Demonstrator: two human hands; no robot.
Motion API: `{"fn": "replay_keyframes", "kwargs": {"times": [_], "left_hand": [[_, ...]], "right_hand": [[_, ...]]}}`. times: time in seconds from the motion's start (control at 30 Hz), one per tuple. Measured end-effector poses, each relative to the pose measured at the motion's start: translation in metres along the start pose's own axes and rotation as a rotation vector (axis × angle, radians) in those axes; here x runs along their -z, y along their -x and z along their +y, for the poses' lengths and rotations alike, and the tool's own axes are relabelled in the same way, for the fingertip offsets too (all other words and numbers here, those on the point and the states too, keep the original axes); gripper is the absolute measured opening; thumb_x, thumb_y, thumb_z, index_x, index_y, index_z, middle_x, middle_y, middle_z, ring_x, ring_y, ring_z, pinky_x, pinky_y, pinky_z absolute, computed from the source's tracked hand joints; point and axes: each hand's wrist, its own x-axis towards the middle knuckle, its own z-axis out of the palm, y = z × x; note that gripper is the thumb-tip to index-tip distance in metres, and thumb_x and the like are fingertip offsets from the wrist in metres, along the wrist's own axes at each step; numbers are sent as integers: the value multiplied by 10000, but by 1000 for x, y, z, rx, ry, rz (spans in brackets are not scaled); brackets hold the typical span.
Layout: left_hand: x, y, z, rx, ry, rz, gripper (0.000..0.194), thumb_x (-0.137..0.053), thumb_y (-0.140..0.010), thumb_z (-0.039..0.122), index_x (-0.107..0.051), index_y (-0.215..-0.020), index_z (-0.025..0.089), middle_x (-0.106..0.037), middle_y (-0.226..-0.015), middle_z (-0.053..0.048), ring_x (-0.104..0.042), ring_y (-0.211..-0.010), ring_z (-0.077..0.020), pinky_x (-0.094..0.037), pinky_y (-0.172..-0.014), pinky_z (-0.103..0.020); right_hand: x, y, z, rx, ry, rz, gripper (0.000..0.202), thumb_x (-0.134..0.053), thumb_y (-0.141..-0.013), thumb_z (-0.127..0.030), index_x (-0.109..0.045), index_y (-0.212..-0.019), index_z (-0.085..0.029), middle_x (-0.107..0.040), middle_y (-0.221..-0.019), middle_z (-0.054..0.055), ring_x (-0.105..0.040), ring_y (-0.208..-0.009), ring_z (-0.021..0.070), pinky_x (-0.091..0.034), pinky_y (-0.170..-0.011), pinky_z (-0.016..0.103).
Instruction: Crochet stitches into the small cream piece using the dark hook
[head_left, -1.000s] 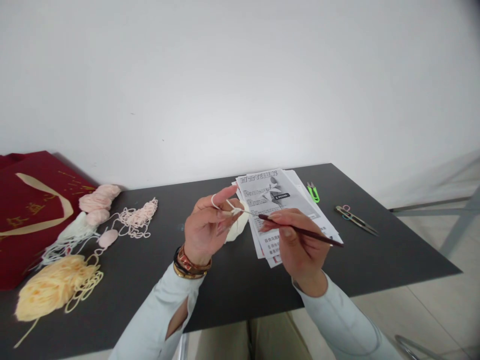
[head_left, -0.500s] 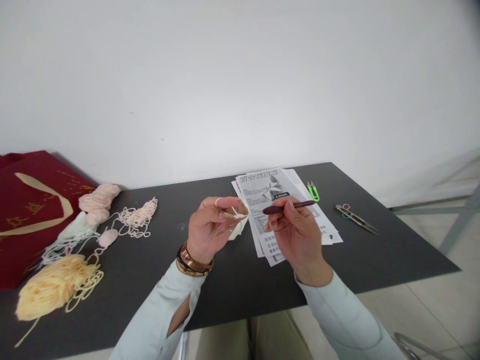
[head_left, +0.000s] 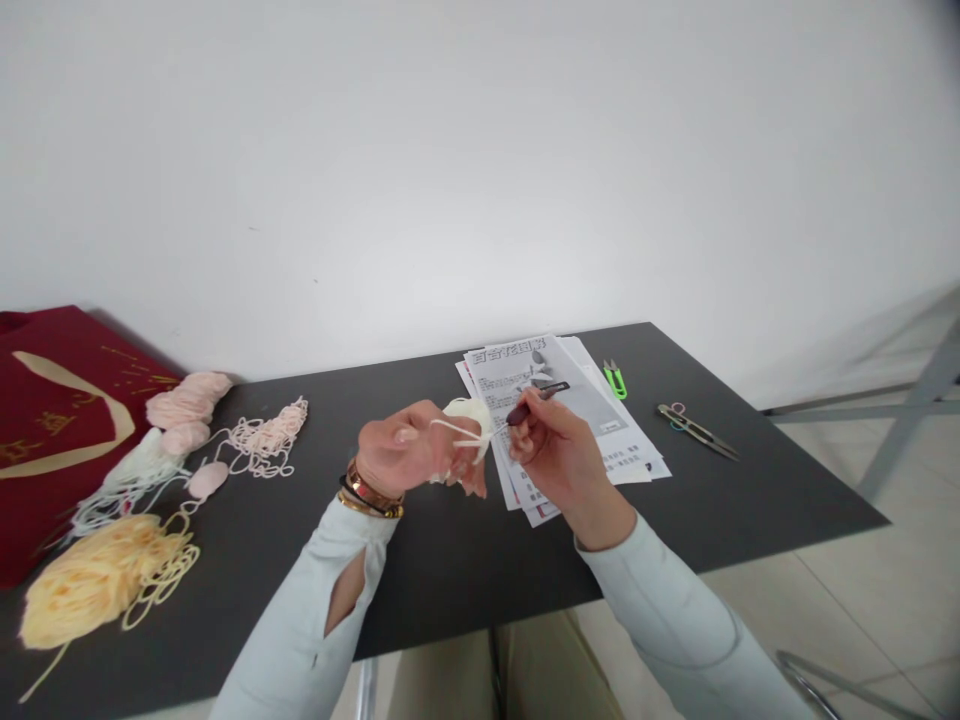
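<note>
My left hand (head_left: 401, 450) is turned palm up over the table, its fingers closed on a small cream crochet piece (head_left: 471, 410). White yarn (head_left: 457, 436) runs across those fingers to the piece. In my right hand (head_left: 562, 455) is a crochet hook (head_left: 517, 413) with a dark brown handle, pinched between thumb and fingers. The hook points left at the piece, and a strand stretches between the two. Its fine tip is too small to make out. Both hands are in the air, the right one in front of the printed sheets (head_left: 502, 365).
Green thread snips (head_left: 614, 380) and metal snips (head_left: 697, 432) lie to the right on the black table (head_left: 420, 570). On the left are a yellow yarn skein (head_left: 90, 580), pink yarn (head_left: 266, 437), pale yarn (head_left: 135, 470) and a dark red bag (head_left: 67, 400). A white wall stands behind.
My left hand has rolled over, bringing the cream piece up into view above its fingers. My right hand has brought the hook left, close to the piece. The view has shifted slightly.
</note>
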Motion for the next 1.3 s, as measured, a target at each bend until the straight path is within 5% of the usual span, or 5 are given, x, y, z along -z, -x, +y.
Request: {"fn": "replay_keyframes", "kwargs": {"times": [0.23, 0.5, 0.83, 0.97, 1.3], "left_hand": [[6, 11, 29, 307, -694, -58, 254, -659, -839, 356, -677, -732, 126, -570, -748, -31, -479, -615, -103, -383, -550, -229], [1, 10, 24, 205, -1343, 283, 183, -604, -796, 199, -640, -623, 152, -559, -746, -9, -522, -701, -123, -387, -668, -266], [4, 9, 27, 195, -1121, 191, 386, -627, -831, 272, -588, -467, 151, -537, -661, -19, -503, -653, -123, -384, -664, -283], [-6, 12, 24, -86, -632, 223, 442, -646, -840, 349, -639, -438, 164, -553, -780, -83, -531, -778, -182, -411, -703, -331], [-40, -2, 6, -75, -1125, 309, 593, -653, -861, 280, -493, -1431, 249, -615, -959, -49, -562, -894, -161, -471, -858, -309]], "right_hand": [[8, -1, -5, -145, -41, 29, 113, -748, -703, -209, -661, -683, -140, -623, -453, -36, -485, -331, 64, -455, -336, 163], [9, -4, -6, -170, 22, 70, 163, -748, -674, -216, -619, -598, -152, -572, -400, -38, -450, -304, 73, -422, -306, 173], [12, -6, -10, -181, -1, 138, 104, -713, -673, -185, -613, -654, -162, -650, -491, -36, -429, -295, 55, -395, -305, 165], [12, -6, -11, -161, 11, 126, 135, -728, -659, -194, -598, -635, -168, -634, -484, -43, -427, -301, 54, -395, -306, 164], [10, -5, -7, -42, 37, 169, 177, -780, -631, -221, -616, -615, -155, -609, -443, -47, -462, -323, 47, -403, -312, 129]]}}
